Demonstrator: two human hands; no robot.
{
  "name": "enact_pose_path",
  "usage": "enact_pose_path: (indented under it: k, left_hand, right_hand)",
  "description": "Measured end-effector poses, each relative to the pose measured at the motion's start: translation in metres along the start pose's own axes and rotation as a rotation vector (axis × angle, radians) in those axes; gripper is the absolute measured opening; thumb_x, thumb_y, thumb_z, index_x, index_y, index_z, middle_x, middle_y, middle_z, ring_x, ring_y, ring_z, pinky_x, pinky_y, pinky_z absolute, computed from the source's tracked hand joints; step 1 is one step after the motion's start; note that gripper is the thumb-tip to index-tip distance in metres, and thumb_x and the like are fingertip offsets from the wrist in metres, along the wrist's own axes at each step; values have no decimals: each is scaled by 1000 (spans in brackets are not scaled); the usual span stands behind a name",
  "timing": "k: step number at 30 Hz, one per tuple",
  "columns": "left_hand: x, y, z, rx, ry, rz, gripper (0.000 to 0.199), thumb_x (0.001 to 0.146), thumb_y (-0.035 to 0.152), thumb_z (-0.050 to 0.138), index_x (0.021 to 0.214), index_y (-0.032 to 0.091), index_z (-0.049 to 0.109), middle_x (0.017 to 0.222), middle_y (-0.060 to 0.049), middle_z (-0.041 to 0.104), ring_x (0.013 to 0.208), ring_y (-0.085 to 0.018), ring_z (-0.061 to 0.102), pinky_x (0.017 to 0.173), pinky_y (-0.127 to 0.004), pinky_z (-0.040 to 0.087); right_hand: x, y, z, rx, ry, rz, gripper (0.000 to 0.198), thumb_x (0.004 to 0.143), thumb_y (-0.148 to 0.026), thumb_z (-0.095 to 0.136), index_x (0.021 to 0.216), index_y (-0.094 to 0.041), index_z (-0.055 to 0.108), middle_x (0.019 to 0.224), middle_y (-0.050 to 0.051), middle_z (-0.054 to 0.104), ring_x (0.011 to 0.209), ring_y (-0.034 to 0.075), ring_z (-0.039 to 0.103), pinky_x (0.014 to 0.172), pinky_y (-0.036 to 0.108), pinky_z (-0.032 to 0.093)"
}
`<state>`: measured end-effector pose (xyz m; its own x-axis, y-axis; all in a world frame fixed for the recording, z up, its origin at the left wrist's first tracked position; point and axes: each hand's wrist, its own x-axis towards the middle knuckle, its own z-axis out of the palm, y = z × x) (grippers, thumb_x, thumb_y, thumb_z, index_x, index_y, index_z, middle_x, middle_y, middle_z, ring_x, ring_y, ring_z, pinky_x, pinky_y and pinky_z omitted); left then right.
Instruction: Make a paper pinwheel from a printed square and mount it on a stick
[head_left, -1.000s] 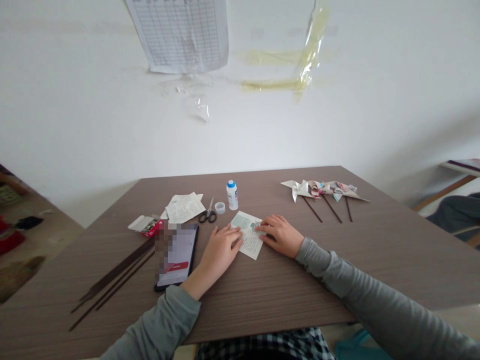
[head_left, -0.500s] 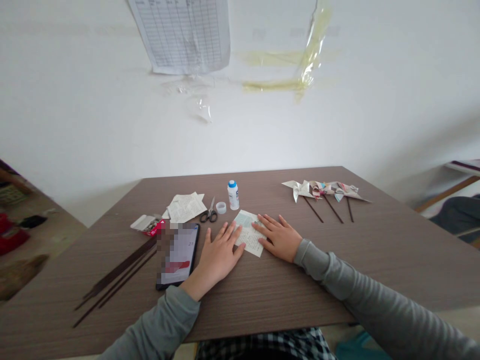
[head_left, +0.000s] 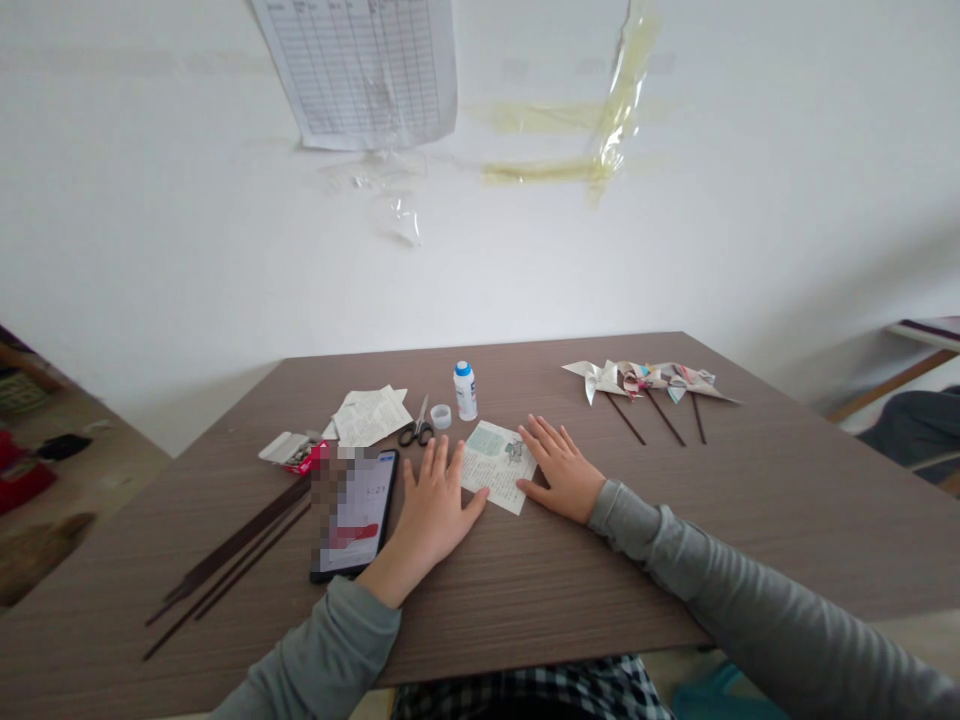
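Observation:
A printed square of paper (head_left: 498, 464) lies flat on the table, turned cornerwise, with text and a small drawing on it. My left hand (head_left: 435, 505) rests open at its left edge, fingers spread and thumb near the lower left side. At the right edge my right hand (head_left: 561, 472) lies open, its thumb touching or close to the paper. Neither hand grips anything. Just beyond the paper stands a white bottle with a blue cap (head_left: 465, 391). Next to it are a small clear cap (head_left: 441, 416) and scissors with black handles (head_left: 417, 428).
Paper sheets (head_left: 369, 415), an opened small box (head_left: 291, 452), a phone (head_left: 358, 520) and dark thin sticks (head_left: 232, 545) lie on the left. Several paper pinwheels on sticks (head_left: 651, 382) lie at the back right of the table (head_left: 750, 500). Behind rises a white wall (head_left: 487, 270).
Both hands have drawn apart, left hand leftward and right hand slightly rightward, uncovering more of the paper. The paper stays in about the same place.

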<state>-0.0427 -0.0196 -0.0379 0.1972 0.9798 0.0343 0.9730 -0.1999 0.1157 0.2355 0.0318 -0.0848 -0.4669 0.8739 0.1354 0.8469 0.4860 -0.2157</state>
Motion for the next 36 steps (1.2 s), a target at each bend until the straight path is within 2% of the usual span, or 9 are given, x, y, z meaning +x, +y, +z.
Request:
enact_pose_path:
  k: [3,7,13,16,21,24,27,32,36]
  left_hand:
    - [3,1,1,-53,-31,95,79,126,33,60,203,16,52,213,-25,40,201,-49,38,159,-86,34]
    - [4,6,1,-82,-67,151,72,128,21,54,200,25,60,207,-18,55,196,-43,50,161,-84,32]
    - [2,8,-5,-19,-98,157,67,132,25,55,197,35,65,205,-13,57,197,-42,49,160,-89,30]
    - [0,8,-10,5,-78,136,65,133,29,56,196,37,66,206,-13,55,196,-46,49,158,-92,30]
    - [-6,9,-13,46,-39,43,62,131,43,63,193,43,71,206,-8,57,196,-53,46,159,-92,28]
    - [-9,9,-15,62,-36,9,64,131,48,61,195,40,69,205,-9,56,196,-53,46,158,-93,28]
    - [-10,8,-15,52,-12,8,65,130,50,61,192,38,72,203,-10,61,196,-52,48,158,-92,29]
    - [-7,3,-11,-37,48,20,65,125,54,69,186,33,78,194,-13,72,194,-53,49,160,-89,28]
    - [-5,-4,-5,-35,65,10,73,124,58,69,190,27,73,198,-20,67,195,-54,48,159,-87,31]
  right_hand:
    - [4,1,2,90,10,-170,89,121,-36,70,204,-9,47,212,30,37,200,46,38,160,76,42]
    - [5,-6,3,148,35,-295,76,121,-23,63,197,-15,62,201,23,61,190,40,59,157,61,52]
    - [1,-15,-6,102,-9,-210,70,124,-28,63,194,-30,70,200,11,64,189,38,61,158,55,51]
    - [-2,-15,-9,42,-31,-163,69,128,-33,62,196,-31,67,205,13,56,192,41,55,158,63,48]
    - [-7,-11,-15,-69,-120,-51,79,132,-53,58,204,-20,51,211,22,40,198,47,43,160,78,38]
    - [-9,-10,-15,-92,-128,-1,86,132,-60,55,205,-14,47,211,25,37,199,47,41,162,76,34]
    - [-9,-10,-13,-82,-105,41,91,130,-64,57,204,-12,49,210,26,37,199,49,42,161,76,38]
    - [-10,-5,-6,-79,-47,61,91,126,-64,64,201,-12,55,207,27,45,196,51,46,161,79,37]
    - [-10,-2,-2,-81,-28,63,93,127,-66,64,200,-10,56,207,29,47,195,51,48,160,78,39]
